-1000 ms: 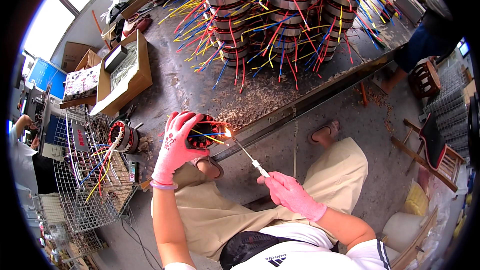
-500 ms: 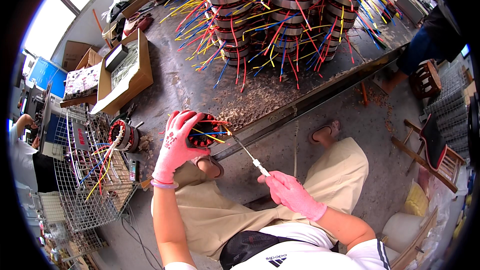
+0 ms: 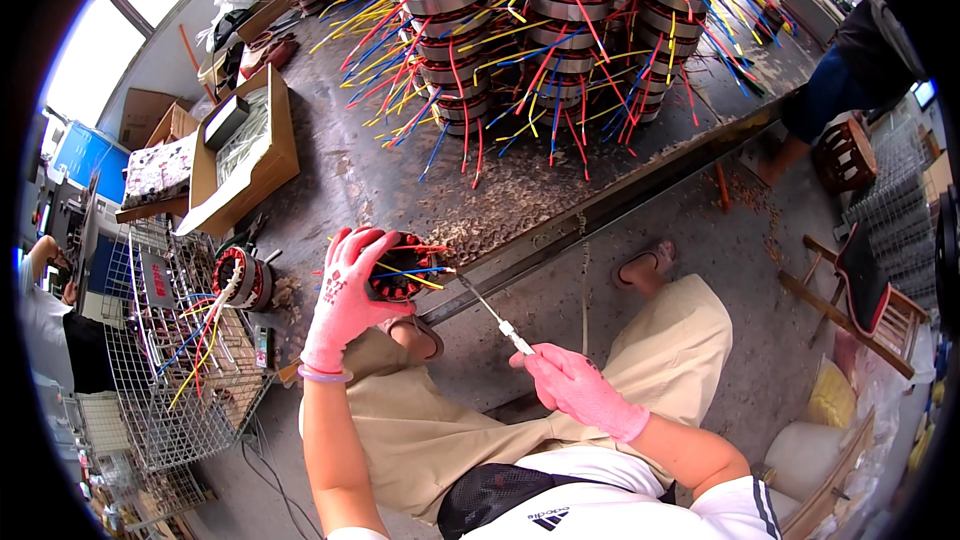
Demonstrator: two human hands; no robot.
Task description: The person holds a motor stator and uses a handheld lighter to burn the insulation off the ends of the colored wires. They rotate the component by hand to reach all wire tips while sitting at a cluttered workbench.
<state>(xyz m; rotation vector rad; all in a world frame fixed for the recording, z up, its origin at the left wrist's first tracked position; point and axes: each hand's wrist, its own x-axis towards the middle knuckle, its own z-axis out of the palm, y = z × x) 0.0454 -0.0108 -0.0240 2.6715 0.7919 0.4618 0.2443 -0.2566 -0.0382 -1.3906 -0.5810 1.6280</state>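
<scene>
My left hand (image 3: 342,302), in a pink glove, grips a round motor stator (image 3: 398,278) with copper windings and red, yellow and blue wire leads, holding it at the front edge of the workbench (image 3: 340,180). My right hand (image 3: 578,390), also in a pink glove, holds a thin metal tool (image 3: 492,312) by its white handle. The tool's tip points up-left and touches the wire ends at the stator. No flame shows at the tip.
A big pile of stators with coloured leads (image 3: 540,30) covers the far bench. An open cardboard box (image 3: 245,150) and another stator (image 3: 240,275) sit at the left. A wire basket (image 3: 170,360) stands lower left. Another person (image 3: 850,60) stands at the upper right by wooden stools (image 3: 850,155).
The small flame seen at the tool's tip one second ago is gone. Both hands and the stator have stayed almost in the same place.
</scene>
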